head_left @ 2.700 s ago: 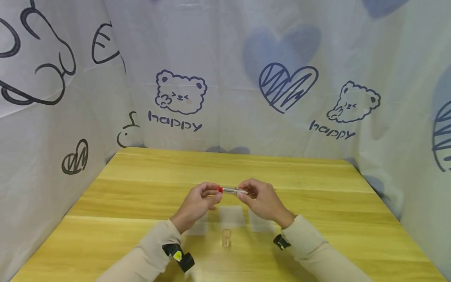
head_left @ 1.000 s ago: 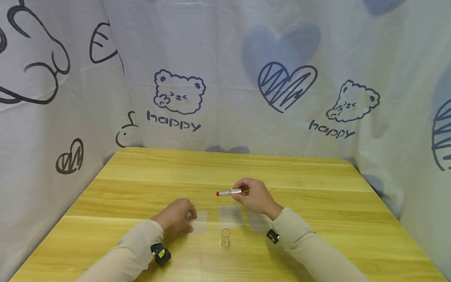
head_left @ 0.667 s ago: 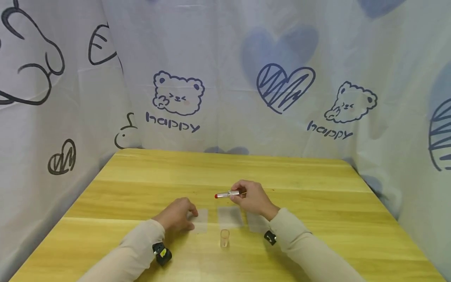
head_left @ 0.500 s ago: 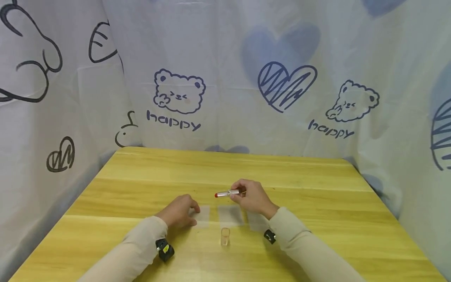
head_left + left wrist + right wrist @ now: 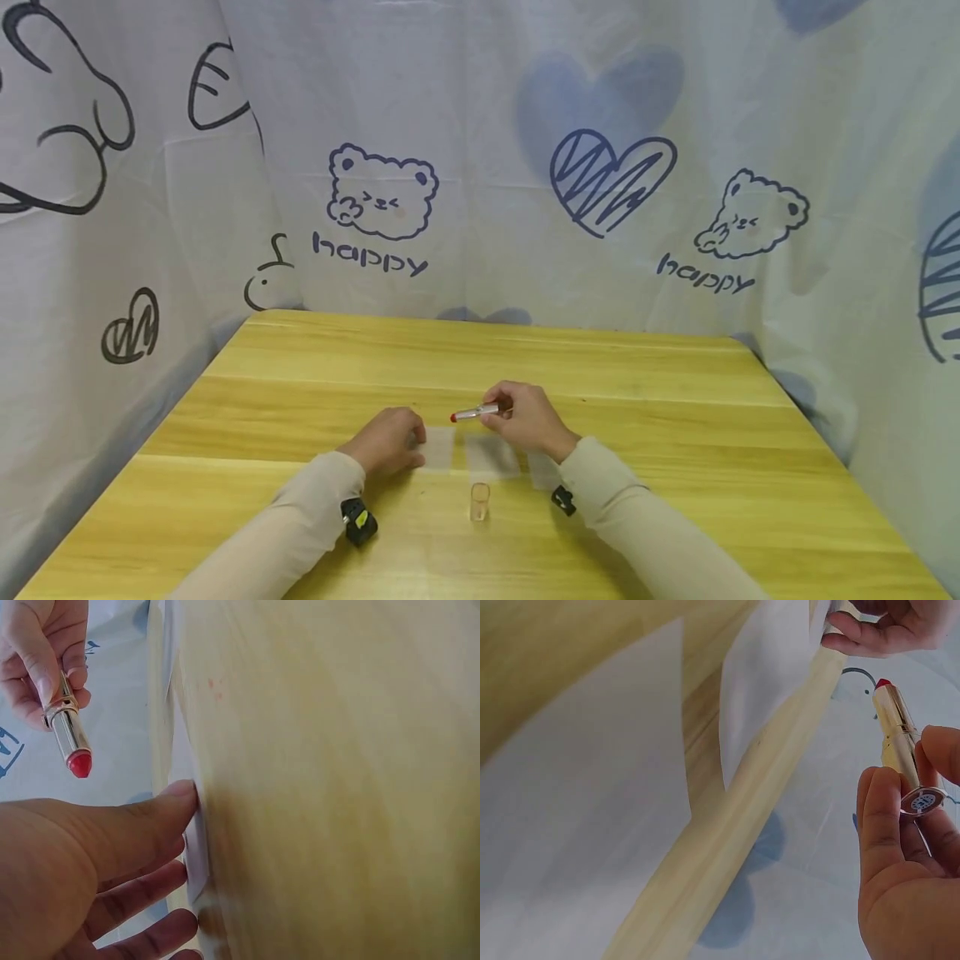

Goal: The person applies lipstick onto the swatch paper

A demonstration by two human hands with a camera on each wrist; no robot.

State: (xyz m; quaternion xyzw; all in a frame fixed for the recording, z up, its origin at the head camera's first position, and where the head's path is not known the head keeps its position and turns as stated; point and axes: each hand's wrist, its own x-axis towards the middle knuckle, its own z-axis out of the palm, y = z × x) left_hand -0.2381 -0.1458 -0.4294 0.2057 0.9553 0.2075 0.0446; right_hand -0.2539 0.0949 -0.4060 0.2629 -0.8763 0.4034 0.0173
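My right hand point(image 5: 531, 418) holds a lipstick point(image 5: 476, 412) above the table, its red tip pointing left. In the right wrist view, thumb and fingers pinch the base of the metallic lipstick point(image 5: 898, 724), with a round label on its end. My left hand point(image 5: 388, 442) lies low at the left sheet of white paper point(image 5: 439, 450). Seen from the left wrist, thumb and fingertips touch that sheet's edge point(image 5: 196, 859), the fingers loosely spread. A clear lipstick cap point(image 5: 480, 503) stands upright nearer to me.
The middle paper sheet point(image 5: 491, 458) and right paper sheet point(image 5: 542, 473) continue the row; my right forearm partly covers the latter. Faint red marks point(image 5: 215, 688) show on the wooden table point(image 5: 315, 358). A printed white curtain point(image 5: 480, 242) encloses the back and sides.
My left hand let go of the lipstick's tip area and went down to the left sheet, which has since slid slightly right and away from me. My right hand with the lipstick drifted left.
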